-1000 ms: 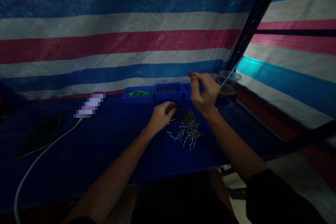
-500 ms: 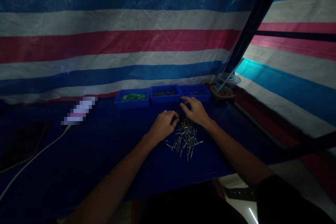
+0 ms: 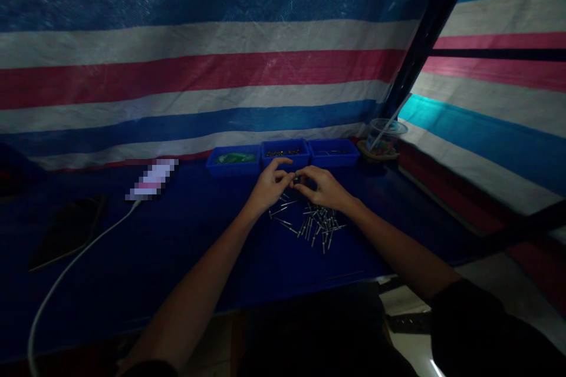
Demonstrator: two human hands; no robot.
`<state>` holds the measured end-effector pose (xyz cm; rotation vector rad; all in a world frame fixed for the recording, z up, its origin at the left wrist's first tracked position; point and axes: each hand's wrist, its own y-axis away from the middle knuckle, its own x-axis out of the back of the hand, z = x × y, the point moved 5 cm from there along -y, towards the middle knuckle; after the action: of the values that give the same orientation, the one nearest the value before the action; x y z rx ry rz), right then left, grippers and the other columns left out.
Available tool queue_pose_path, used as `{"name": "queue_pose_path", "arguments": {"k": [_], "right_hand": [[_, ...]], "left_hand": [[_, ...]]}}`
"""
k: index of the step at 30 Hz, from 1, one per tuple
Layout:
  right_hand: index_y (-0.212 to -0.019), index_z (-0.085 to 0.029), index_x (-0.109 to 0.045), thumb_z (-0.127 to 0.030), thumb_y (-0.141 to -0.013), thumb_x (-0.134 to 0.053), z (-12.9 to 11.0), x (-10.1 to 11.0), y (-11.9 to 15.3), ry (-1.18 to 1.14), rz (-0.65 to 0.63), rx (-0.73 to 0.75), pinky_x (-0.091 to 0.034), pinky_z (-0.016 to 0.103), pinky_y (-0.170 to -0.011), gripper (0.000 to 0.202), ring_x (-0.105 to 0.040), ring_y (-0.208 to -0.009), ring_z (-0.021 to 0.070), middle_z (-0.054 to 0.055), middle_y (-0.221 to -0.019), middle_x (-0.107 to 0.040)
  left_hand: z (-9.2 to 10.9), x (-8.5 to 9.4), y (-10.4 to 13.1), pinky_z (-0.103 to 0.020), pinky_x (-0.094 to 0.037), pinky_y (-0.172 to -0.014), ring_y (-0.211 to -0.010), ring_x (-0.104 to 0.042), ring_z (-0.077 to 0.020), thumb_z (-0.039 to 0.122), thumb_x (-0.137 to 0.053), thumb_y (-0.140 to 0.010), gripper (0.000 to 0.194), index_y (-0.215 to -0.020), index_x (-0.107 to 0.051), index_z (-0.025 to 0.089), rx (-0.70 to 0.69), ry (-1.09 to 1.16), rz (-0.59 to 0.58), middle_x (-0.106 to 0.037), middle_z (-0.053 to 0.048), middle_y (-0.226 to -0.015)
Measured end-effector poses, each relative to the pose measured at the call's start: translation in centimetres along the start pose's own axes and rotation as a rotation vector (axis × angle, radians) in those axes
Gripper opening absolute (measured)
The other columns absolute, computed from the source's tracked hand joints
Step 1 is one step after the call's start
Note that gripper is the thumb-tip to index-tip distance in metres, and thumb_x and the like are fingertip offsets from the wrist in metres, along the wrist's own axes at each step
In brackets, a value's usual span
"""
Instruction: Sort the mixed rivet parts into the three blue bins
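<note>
My left hand (image 3: 270, 186) and my right hand (image 3: 322, 186) meet fingertip to fingertip just in front of the bins. Both pinch at something small and shiny between them, too small to make out. Thin silver metal pins (image 3: 325, 225) lie in a loose heap below my right hand, and several stray ones lie below my left. The middle blue bin (image 3: 285, 162) holds small metal parts. In the left blue bin (image 3: 233, 171) is something green, and the right blue bin (image 3: 333, 160) has a few thin pieces in it.
A phone with a lit, blurred screen (image 3: 154, 179) and a white cable (image 3: 71, 265) lie on the left, beside a dark flat device (image 3: 68, 230). A clear plastic cup with a straw (image 3: 381, 135) stands at the back right. Striped sheeting (image 3: 198, 76) hangs behind.
Both hands have come together, my left moving up and my right inward. More pins show at the heap's left. The whole view has shifted slightly.
</note>
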<state>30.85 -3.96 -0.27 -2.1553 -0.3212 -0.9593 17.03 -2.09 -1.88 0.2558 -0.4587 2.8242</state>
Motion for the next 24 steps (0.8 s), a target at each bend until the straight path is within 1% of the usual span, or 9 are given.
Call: {"name": "queue_pose_path", "arguments": {"k": [7,10,13,15,16,18,20,22,24], "right_hand": [[-0.09,-0.017,-0.061,-0.023,-0.084,-0.053,-1.1,1.1,-0.2,0.046,0.199,0.068,-0.045,0.028,-0.068,0.012,-0.058,-0.07,0.014,0.002,-0.074,-0.063],[-0.089,-0.019,-0.059,-0.026,-0.084,-0.054,-1.5,3.5,0.2,0.118,0.476,0.104,-0.046,0.029,-0.066,0.011,-0.057,-0.065,0.0139,0.0,-0.069,-0.06],[-0.092,-0.021,-0.057,-0.029,-0.084,-0.056,-2.0,6.8,1.1,0.177,0.843,0.126,-0.047,0.03,-0.063,0.012,-0.055,-0.062,0.0137,-0.001,-0.071,-0.058],[-0.095,-0.022,-0.056,-0.031,-0.084,-0.057,-2.3,8.4,1.0,0.213,0.972,0.146,-0.047,0.031,-0.063,0.015,-0.055,-0.062,0.0137,-0.001,-0.072,-0.058],[-0.097,-0.022,-0.056,-0.032,-0.085,-0.056,-2.3,8.9,0.5,0.228,0.984,0.146,-0.047,0.031,-0.064,0.016,-0.055,-0.062,0.0139,-0.001,-0.072,-0.057],[-0.099,-0.021,-0.057,-0.033,-0.086,-0.054,-1.7,9.1,-1.2,0.267,0.902,0.102,-0.047,0.032,-0.067,0.018,-0.056,-0.064,0.0153,0.0,-0.07,-0.057],[-0.102,-0.019,-0.059,-0.033,-0.085,-0.055,-0.4,8.1,-3.4,0.338,0.685,0.006,-0.046,0.034,-0.071,0.022,-0.058,-0.07,0.0183,0.001,-0.071,-0.06],[-0.104,-0.018,-0.061,-0.033,-0.083,-0.058,1.4,6.0,-4.8,0.399,0.412,-0.104,-0.045,0.036,-0.073,0.026,-0.06,-0.077,0.0215,0.004,-0.075,-0.064],[-0.104,-0.017,-0.062,-0.034,-0.083,-0.057,2.9,3.9,-4.7,0.395,0.241,-0.202,-0.045,0.035,-0.074,0.027,-0.061,-0.079,0.0227,0.006,-0.079,-0.067]], "left_hand": [[1.2,0.4,0.1,-0.022,-0.04,-0.056,-0.055,-0.056,-0.0116,0.032,-0.059,-0.081,0.031,-0.107,-0.055,0.016,-0.064,-0.102,0.104,-0.056,0.004,-0.057],[0.6,0.5,0.1,-0.022,-0.041,-0.056,-0.056,-0.056,-0.0123,0.036,-0.05,-0.088,0.027,-0.102,-0.06,0.016,-0.056,-0.243,0.124,-0.058,0.002,-0.059],[-0.1,-0.8,-0.1,-0.027,-0.047,-0.069,-0.072,-0.061,-0.016,0.029,-0.048,-0.089,0.022,-0.099,-0.064,0.016,-0.112,-0.535,-0.009,-0.066,-0.003,-0.078],[-0.5,-2.3,-0.6,-0.032,-0.045,-0.085,-0.092,-0.06,-0.0202,0.021,-0.052,-0.086,0.02,-0.101,-0.065,0.017,-0.191,-0.75,-0.13,-0.067,-0.007,-0.096],[-0.7,-3.0,-0.8,-0.034,-0.044,-0.09,-0.099,-0.058,-0.0218,0.019,-0.053,-0.086,0.023,-0.105,-0.065,0.017,-0.217,-0.826,-0.196,-0.066,-0.008,-0.103],[-1.1,-4.3,-1.5,-0.034,-0.044,-0.091,-0.104,-0.056,-0.0229,0.02,-0.055,-0.085,0.028,-0.111,-0.063,0.021,-0.242,-0.926,-0.291,-0.064,-0.007,-0.109],[-1.4,-5.0,-2.1,-0.034,-0.046,-0.089,-0.102,-0.056,-0.0236,0.019,-0.055,-0.085,0.025,-0.107,-0.065,0.02,-0.244,-1.0,-0.341,-0.064,-0.009,-0.106],[-1.4,-5.0,-2.5,-0.034,-0.045,-0.089,-0.099,-0.057,-0.0233,0.016,-0.052,-0.086,0.02,-0.1,-0.066,0.016,-0.256,-1.004,-0.33,-0.065,-0.01,-0.101],[-1.2,-4.0,-2.7,-0.033,-0.044,-0.089,-0.096,-0.058,-0.022,0.017,-0.049,-0.088,0.019,-0.095,-0.066,0.014,-0.251,-0.903,-0.259,-0.066,-0.01,-0.097]]}}
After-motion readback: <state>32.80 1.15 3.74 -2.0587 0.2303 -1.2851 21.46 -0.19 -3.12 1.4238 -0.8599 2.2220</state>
